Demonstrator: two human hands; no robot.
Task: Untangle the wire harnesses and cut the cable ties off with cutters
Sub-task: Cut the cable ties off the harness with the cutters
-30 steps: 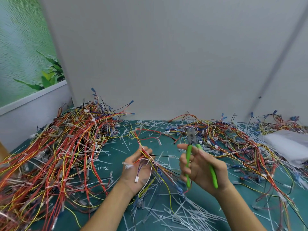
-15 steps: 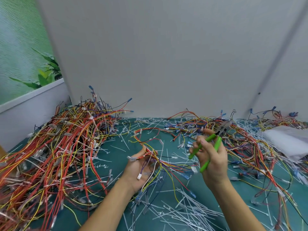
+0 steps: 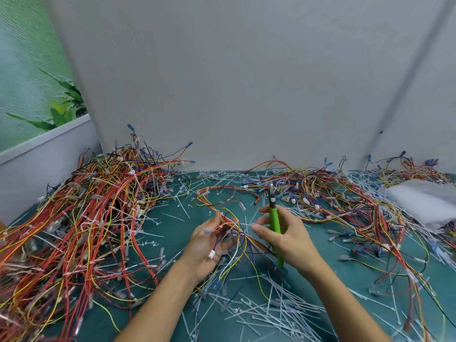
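**Workstation state: harness held, cutters in hand**

Head view

1. The left hand (image 3: 206, 248) is palm up near the centre of the green surface (image 3: 365, 280). Its fingertips are pinched on a wire harness (image 3: 228, 219) of red, yellow, purple and white leads.
2. The harness loops away from the person across the surface, then passes over the left palm. A white connector (image 3: 211, 254) at the end of one lead lies against that palm.
3. The right hand (image 3: 290, 239) is just beside the left. Its fingers are curled round the green handles of the cutters (image 3: 274, 222); the thumb is extended toward the harness.
4. The cutters stand nearly upright, metal head away from the person and above the fingers. Whether the blades are parted cannot be told.
5. A large pile of harnesses (image 3: 86, 218) occupies the left of the surface, stacked against the grey wall panel (image 3: 246, 82). A second, flatter tangle (image 3: 345, 196) spreads along the far right.
6. Loose cut cable ties (image 3: 274, 313) are scattered between the forearms and across the surface.
7. A white bag (image 3: 424, 203) lies at the right edge.
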